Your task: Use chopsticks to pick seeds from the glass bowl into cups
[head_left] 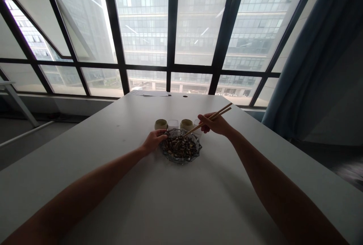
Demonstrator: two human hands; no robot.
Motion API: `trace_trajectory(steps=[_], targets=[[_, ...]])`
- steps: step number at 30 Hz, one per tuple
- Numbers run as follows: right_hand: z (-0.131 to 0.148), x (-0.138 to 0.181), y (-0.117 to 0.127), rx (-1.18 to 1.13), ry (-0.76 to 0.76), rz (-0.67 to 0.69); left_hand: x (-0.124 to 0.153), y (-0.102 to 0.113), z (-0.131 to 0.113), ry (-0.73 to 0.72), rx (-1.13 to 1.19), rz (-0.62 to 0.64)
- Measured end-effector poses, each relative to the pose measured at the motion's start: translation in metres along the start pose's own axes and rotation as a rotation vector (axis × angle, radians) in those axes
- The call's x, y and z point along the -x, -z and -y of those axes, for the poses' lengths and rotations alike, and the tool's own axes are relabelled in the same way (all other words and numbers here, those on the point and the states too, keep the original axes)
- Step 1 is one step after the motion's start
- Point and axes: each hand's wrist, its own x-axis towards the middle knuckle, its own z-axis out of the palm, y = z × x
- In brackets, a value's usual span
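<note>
A clear, scalloped glass bowl (pixel 183 160) stands on the white counter (pixel 136 207), heaped with small, dark, mixed pieces (pixel 180 147); they are too dim and small to identify with confidence. Just beyond it runs a row of four containers: a pale yellow-green cup (pixel 160 127) at left, a clear container (pixel 173 123), a second yellow-green cup (pixel 185 125), and at right another clear container (pixel 196 123), partly covered by the right hand (pixel 214 124). I cannot tell what these hold.

The left hand (pixel 154 140) pinches the bowl's left far rim between thumb and fingers. The right hand, right of the bowl and slightly beyond it, is closed around wooden chopsticks (pixel 195 128), their tips down at the pieces near the bowl's far side.

Open counter lies near the bowl and to its left and right. The counter's far edge, carrying a white sheet (pixel 149 93) toward the left, is well beyond the cups.
</note>
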Motion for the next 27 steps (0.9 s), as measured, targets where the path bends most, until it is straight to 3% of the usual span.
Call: trace_trajectory(steps=[8, 15, 20, 27], targets=[[0.008, 0.003, 0.0, -0.006, 0.04, 0.118, -0.003, 0.002, 0.007, -0.043, -0.039, 0.032], [0.008, 0.001, -0.005, -0.116, -0.008, 0.206, 0.0, -0.001, 0.009, -0.114, -0.093, -0.039], [0.014, 0.003, -0.011, -0.057, -0.009, 0.294, 0.001, -0.002, 0.006, -0.132, -0.098, -0.065], [0.012, 0.002, -0.025, -0.029, 0.036, 0.244, 0.002, -0.002, 0.006, -0.111, -0.089, -0.063]])
